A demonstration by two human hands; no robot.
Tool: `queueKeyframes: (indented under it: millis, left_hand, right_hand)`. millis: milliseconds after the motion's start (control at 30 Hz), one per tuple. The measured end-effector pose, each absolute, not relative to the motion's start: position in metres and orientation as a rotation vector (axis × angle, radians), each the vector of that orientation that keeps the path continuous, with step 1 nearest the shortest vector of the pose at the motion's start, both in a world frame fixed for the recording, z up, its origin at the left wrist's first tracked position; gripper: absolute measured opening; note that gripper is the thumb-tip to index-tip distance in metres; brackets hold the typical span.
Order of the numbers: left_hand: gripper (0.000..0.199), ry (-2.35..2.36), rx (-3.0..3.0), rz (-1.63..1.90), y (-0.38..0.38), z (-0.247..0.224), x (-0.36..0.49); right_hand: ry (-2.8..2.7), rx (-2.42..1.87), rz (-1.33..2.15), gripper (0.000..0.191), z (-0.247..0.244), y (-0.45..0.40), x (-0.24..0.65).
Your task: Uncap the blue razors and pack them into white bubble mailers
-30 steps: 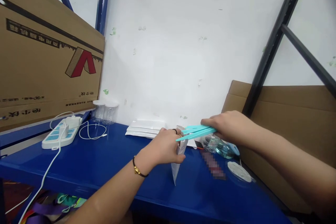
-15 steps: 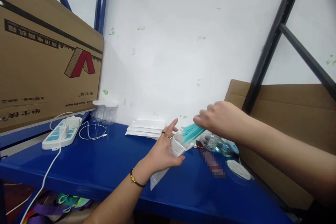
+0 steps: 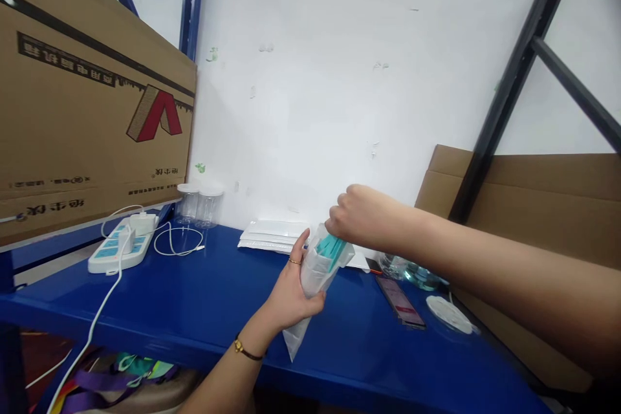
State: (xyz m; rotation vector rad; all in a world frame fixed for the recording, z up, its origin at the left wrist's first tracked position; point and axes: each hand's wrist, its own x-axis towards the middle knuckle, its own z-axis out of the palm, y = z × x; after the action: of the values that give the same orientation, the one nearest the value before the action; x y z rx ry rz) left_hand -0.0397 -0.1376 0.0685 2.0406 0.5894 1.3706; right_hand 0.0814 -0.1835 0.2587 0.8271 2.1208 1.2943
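Observation:
My left hand (image 3: 297, 288) is wrapped round a translucent white plastic bag (image 3: 315, 275), held tilted above the table with its mouth at the upper right. A bundle of thin teal strips or sticks (image 3: 331, 250) is partly inside the bag, their lower ends hidden by it. My right hand (image 3: 356, 215) is closed like a fist on the upper ends of the bundle, right at the mouth. What kind of thing the teal pieces are, I cannot make out.
On the blue table (image 3: 213, 297) lie a stack of white packets (image 3: 272, 236), a phone (image 3: 400, 303) and a white disc (image 3: 450, 315). A power strip (image 3: 121, 246) with cables and two clear lidded jars (image 3: 198, 207) stand left. Cardboard (image 3: 538, 226) borders the right.
My right hand has moved left and slightly down, and the teal bundle sits deeper in the bag. My left hand and the bag have shifted a little left in view.

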Motion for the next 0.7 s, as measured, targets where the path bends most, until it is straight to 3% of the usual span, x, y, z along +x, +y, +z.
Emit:
queueKeyframes:
  millis: [367, 700]
  left_hand:
    - [0.105, 0.476, 2.054, 1.308, -0.129, 0.063, -0.05]
    - [0.108, 0.495, 1.935, 1.372, -0.132, 0.06, -0.044]
  right_hand:
    - [2.164, 0.7, 1.405, 0.018, 0.29, -0.173, 0.085]
    - [2.214, 0.643, 1.297, 0.009, 0.248, -0.175, 0.073]
